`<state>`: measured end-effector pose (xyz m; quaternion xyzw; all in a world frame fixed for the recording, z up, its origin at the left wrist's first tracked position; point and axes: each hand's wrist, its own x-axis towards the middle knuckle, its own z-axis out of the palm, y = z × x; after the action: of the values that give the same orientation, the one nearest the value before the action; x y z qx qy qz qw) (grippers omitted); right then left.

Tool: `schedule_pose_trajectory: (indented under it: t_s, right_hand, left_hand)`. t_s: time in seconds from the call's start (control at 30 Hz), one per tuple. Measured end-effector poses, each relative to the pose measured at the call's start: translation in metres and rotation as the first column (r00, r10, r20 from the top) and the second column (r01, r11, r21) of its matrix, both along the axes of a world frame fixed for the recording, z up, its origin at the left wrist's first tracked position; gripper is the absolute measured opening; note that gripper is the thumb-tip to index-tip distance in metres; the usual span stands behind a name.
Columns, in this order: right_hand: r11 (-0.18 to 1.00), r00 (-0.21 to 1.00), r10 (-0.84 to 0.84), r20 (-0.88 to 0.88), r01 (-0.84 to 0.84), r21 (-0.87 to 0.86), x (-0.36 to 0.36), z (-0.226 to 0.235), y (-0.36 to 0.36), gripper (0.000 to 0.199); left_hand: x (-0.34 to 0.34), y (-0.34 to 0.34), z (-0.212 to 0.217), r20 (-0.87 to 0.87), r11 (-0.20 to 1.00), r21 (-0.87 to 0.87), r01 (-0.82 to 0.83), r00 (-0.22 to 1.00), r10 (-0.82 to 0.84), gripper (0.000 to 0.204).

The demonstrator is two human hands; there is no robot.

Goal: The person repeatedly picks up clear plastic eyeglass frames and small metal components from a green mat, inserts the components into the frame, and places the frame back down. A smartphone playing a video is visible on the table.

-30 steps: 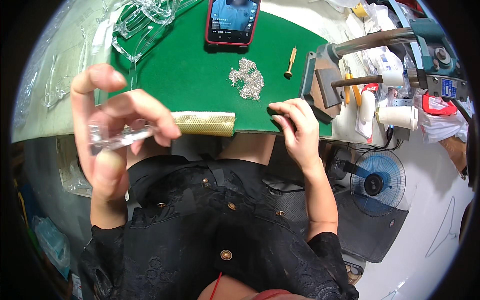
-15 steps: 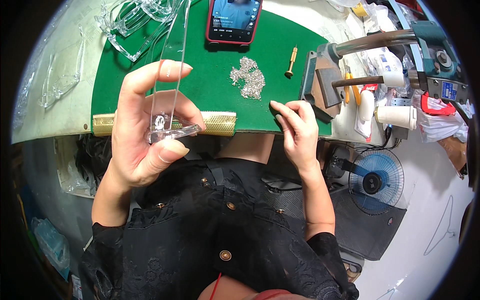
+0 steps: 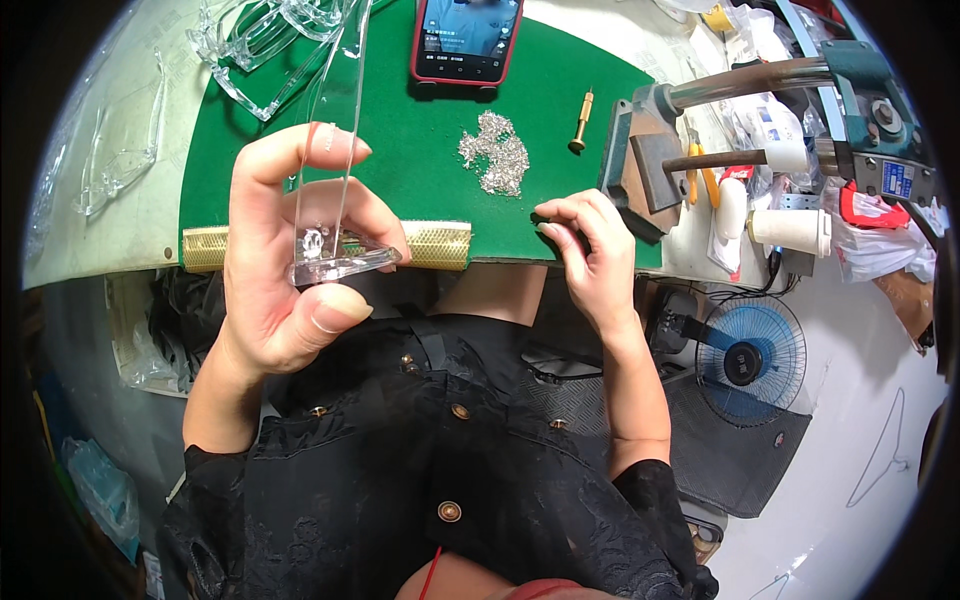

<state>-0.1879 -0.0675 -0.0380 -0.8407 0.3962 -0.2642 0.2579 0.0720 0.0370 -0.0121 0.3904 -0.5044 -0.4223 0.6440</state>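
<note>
My left hand [image 3: 275, 255] is raised above the near edge of the green mat, closed around a clear plastic eyeglass frame [image 3: 330, 170]. One long, flat temple arm of it points up and away, and its front rests between my thumb and fingers. My right hand [image 3: 592, 245] hovers at the mat's near edge, thumb and fingertips drawn together; whatever is between them is too small to make out. Beyond it lies a pile of tiny silver screws [image 3: 505, 165]. To the right of that pile is a small brass screwdriver [image 3: 582, 120].
A phone in a red case [image 3: 465, 45] stands at the far side. More clear frames [image 3: 265, 60] lie far left on the green mat [image 3: 400, 140]. A gold textured strip [image 3: 440, 245] edges the mat. A metal press [image 3: 645, 165], white cup [image 3: 790, 232] and fan [image 3: 745, 360] are right.
My right fingertips have shifted slightly left and curled in more. My left hand with the eyeglass frame has moved slightly left.
</note>
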Motion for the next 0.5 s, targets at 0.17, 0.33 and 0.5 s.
schedule_pose_trajectory:
  t_s: [0.17,0.33,0.5]
  right_hand:
    - [0.999,0.999,-0.035,-0.006,0.035,-0.038,0.001,-0.002,0.001,0.020]
    - [0.948,0.980,0.109,-0.169,-0.154,-0.280,-0.006,0.000,0.007,0.032]
    - [0.992,1.000,-0.009,0.002,0.009,-0.129,-0.007,-0.001,0.006,0.027]
  left_hand:
    - [-0.001,0.000,0.001,-0.003,0.999,0.041,-0.014,1.000,0.014,0.092]
    - [0.002,0.001,0.001,0.020,0.997,0.070,-0.014,1.000,0.013,0.091]
    - [0.002,-0.001,0.001,0.020,0.999,0.041,0.005,1.000,-0.006,0.091]
